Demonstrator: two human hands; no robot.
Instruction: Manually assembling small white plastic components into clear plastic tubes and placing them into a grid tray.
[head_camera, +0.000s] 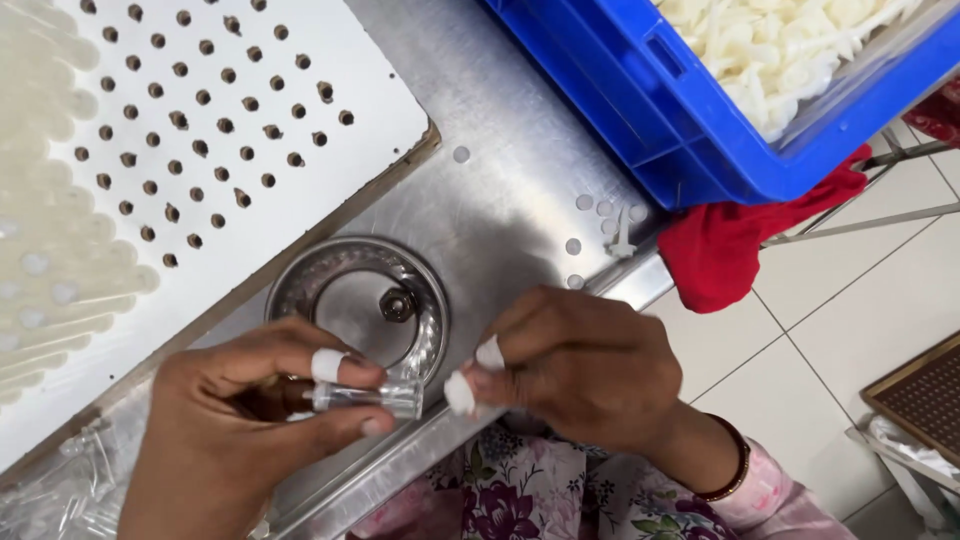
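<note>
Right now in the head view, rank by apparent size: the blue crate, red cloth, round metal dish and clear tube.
1. blue crate, partly cut off
2. red cloth
3. round metal dish, partly hidden
4. clear tube

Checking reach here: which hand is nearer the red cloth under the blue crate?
Right. The right hand lies just below-left of the red cloth; the left hand, holding a clear tube, is farther left.

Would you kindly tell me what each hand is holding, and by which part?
The left hand pinches a clear tube along its body, between thumb and taped forefinger. Whether the right hand holds anything cannot be told.
</note>
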